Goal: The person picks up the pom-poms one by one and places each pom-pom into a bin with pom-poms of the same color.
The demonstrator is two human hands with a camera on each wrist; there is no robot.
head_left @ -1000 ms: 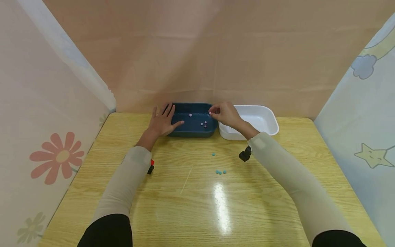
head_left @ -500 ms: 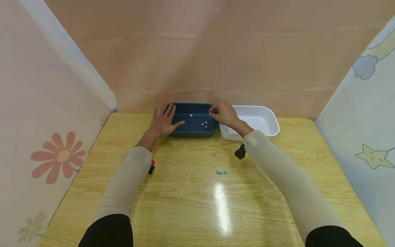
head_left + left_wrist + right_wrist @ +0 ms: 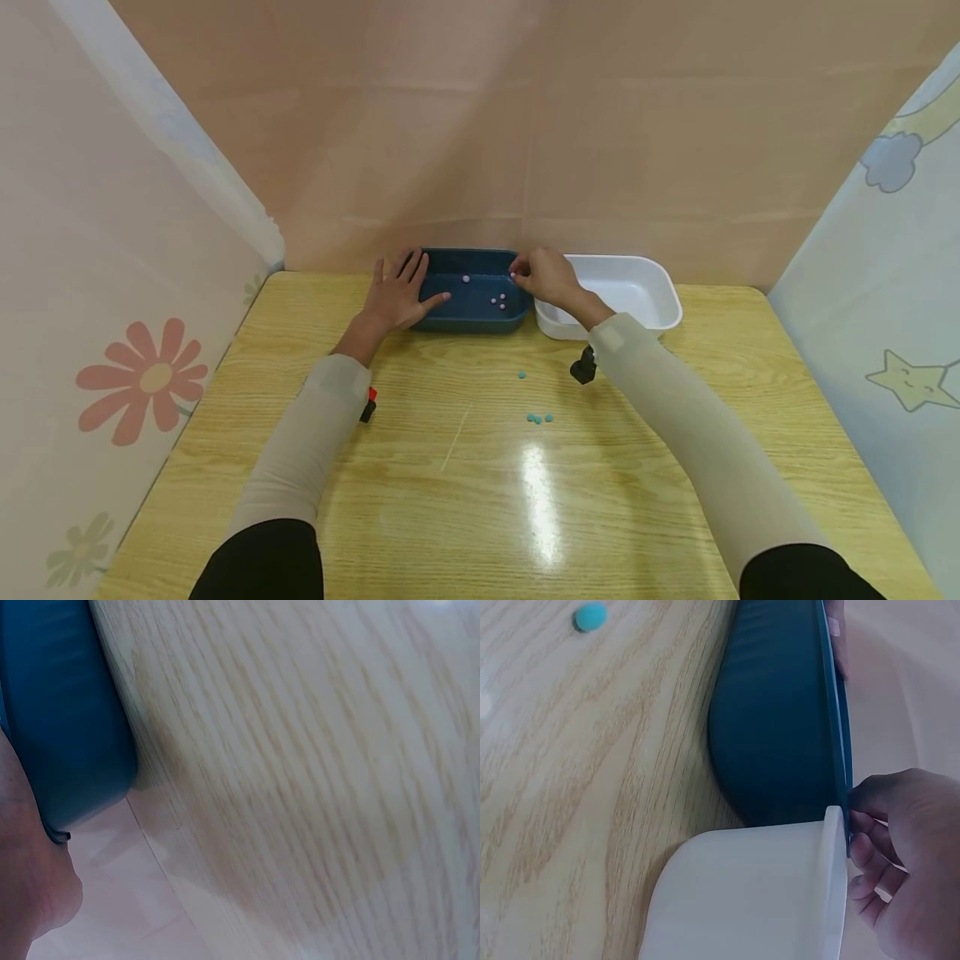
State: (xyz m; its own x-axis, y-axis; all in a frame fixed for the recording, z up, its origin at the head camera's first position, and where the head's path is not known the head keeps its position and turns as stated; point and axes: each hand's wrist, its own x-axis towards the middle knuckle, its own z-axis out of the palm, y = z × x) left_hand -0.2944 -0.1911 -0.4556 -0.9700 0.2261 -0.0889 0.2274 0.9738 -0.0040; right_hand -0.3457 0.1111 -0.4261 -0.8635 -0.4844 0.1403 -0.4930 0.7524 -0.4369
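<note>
A dark blue tray (image 3: 468, 321) stands against the back wall, with several small pink balls (image 3: 466, 279) on its floor. My left hand (image 3: 394, 302) lies spread over the tray's left end, fingers straight and thumb reaching across the front rim. At the opposite end, my right hand (image 3: 553, 277) pinches one pink ball between thumb and fingertips, just inside the right rim. In the right wrist view, the fingers of the right hand (image 3: 922, 855) are curled at the rim, and the ball is hidden there.
Right beside the blue tray stands a white tray (image 3: 637, 292), partly covered by the right hand and wrist. Several turquoise balls (image 3: 537, 420) lie on the wooden table (image 3: 420, 500) in front. Decorated panels close off both sides, and a plain wall (image 3: 637, 150) rises behind.
My right forearm has swung slightly left, while its fingers keep pinching the ball at the blue tray's right end. My left hand stays in place on the tray.
</note>
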